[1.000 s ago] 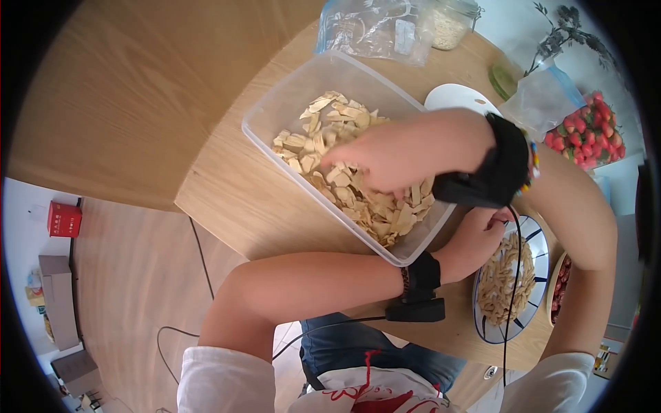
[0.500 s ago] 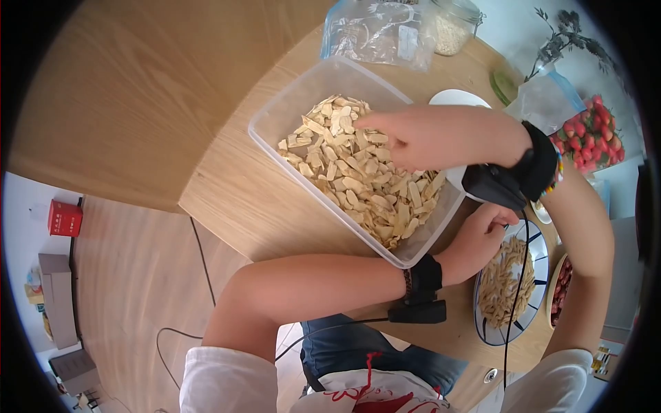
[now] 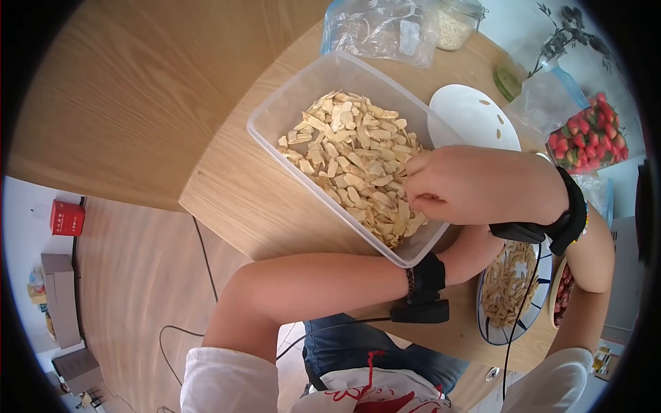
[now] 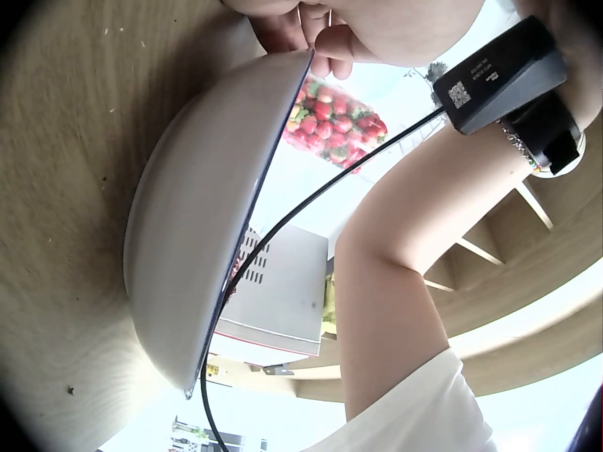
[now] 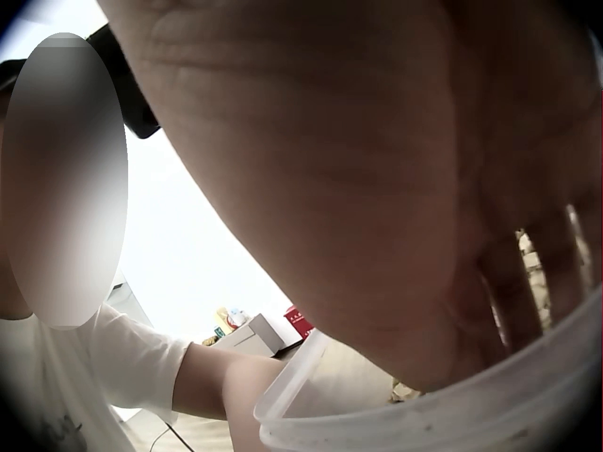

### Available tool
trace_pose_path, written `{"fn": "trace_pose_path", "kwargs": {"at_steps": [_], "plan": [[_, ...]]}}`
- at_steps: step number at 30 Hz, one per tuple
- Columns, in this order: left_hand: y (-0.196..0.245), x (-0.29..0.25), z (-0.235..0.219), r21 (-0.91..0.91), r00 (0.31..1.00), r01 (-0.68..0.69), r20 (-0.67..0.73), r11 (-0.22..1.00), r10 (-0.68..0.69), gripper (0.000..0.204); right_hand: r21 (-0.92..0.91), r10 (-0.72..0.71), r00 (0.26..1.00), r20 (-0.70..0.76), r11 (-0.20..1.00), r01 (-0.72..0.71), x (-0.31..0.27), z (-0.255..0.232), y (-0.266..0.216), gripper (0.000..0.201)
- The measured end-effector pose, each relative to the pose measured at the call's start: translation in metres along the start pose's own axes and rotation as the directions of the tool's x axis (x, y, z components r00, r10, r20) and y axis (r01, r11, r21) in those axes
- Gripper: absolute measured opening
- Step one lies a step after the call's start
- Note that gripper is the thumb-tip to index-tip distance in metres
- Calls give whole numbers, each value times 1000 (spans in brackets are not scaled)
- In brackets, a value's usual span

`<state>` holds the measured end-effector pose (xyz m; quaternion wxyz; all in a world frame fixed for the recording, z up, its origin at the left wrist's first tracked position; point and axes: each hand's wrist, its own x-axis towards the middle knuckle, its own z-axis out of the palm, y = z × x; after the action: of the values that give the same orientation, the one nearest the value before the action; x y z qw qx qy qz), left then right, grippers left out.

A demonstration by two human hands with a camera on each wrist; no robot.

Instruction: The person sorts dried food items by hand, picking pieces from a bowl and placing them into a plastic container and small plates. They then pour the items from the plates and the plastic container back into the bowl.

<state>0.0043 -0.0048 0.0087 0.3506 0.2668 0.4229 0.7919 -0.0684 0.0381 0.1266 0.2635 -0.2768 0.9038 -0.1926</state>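
Observation:
My right hand [image 3: 451, 186] is over the near right part of a clear plastic bin [image 3: 296, 175], its fingertips close to pale dried slices [image 3: 372, 155] spread over the bin's floor. In the right wrist view the bin's rim [image 5: 377, 424] crosses in front of the fingers, and slices show through the gaps between them. My left hand [image 4: 325, 33] pinches the edge of a deep white dish [image 4: 203, 188] with a blue rim. In the head view the right wrist hides most of that hand. Slender beige pieces [image 3: 506, 289] lie in the dish.
A white plate [image 3: 475, 113] with a few slices stands behind the bin. Farther back are plastic bags [image 3: 379, 31], a glass jar [image 3: 454, 27] and a bag of red fruit [image 3: 589, 138]. A bowl of dark red pieces [image 3: 563, 292] sits beyond the dish. A black cable [image 3: 513, 330] hangs over the dish.
My right hand has moved from the middle of the bin toward its near right side, uncovering more slices and the white plate. The left hand stays at the dish, now mostly hidden.

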Motion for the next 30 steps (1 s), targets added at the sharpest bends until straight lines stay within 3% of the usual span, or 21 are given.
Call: {"fn": "trace_pose_path", "kwargs": {"at_steps": [2,5,8,11,14,18,20,22,25,28,30], "plan": [[1,1,-1,-34,1000,-6,19,999,6,21,35,-33,999,26,999,32,-3,-4,-1,20],[-2,2,-4,153,994,-103,52,983,96,22,94,10,995,101,995,-19,-7,-10,-10,20],[-6,3,-4,223,991,-132,55,966,123,23,105,23,987,160,994,-40,-6,-11,-9,19],[-9,4,-3,166,993,-110,54,980,103,20,140,-53,992,111,989,37,0,-1,2,19],[-22,15,3,312,920,-366,-23,877,392,14,143,-3,985,172,990,-21,10,-4,5,21],[-12,7,2,97,989,-142,-28,985,145,12,75,185,936,298,973,-216,24,-19,1,22],[-11,7,2,22,997,-65,-46,998,66,13,85,152,959,239,981,-176,24,-17,7,23],[-11,7,2,12,998,-43,-43,999,44,13,102,65,984,163,991,-83,25,-12,16,24],[-11,6,3,-14,999,-36,-28,999,35,14,54,60,995,81,996,-65,25,-11,18,26],[-10,6,2,-26,1000,-13,-13,1000,12,15,36,186,978,99,981,-191,23,-17,5,28],[-11,5,1,-14,1000,1,-8,1000,-1,16,-17,90,996,9,996,-89,20,-14,6,27]]}}
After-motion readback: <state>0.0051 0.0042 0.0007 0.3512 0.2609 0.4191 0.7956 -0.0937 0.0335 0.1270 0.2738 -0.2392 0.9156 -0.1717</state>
